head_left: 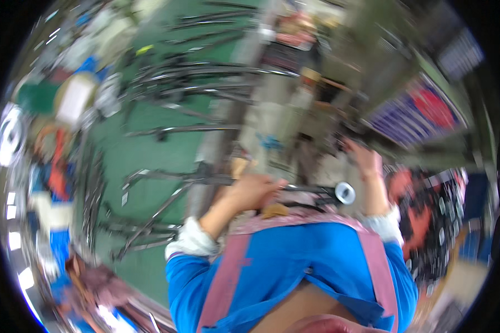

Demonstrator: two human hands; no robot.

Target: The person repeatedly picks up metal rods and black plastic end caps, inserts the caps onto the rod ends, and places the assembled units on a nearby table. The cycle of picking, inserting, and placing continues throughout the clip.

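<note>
My left hand (254, 191) is closed round a dark metal tube frame (208, 180), whose bent, branching end lies out to the left over the green table. To the right of that hand, a dark bar (311, 189) runs across in front of my waist towards a round whitish disc with a dark centre (345, 192). Whether the bar and the frame are one piece, I cannot tell. My right hand (365, 159) is raised beside a dark machine part (341, 142). Motion smears its fingers, so its grip is unclear.
More dark metal tube frames (178, 75) lie across the green table (150, 152) on the left. A machine housing with a blue, white and red panel (419, 114) stands at the right. Below it are many black and orange-red parts (422, 222). Bags and boxes crowd the far left.
</note>
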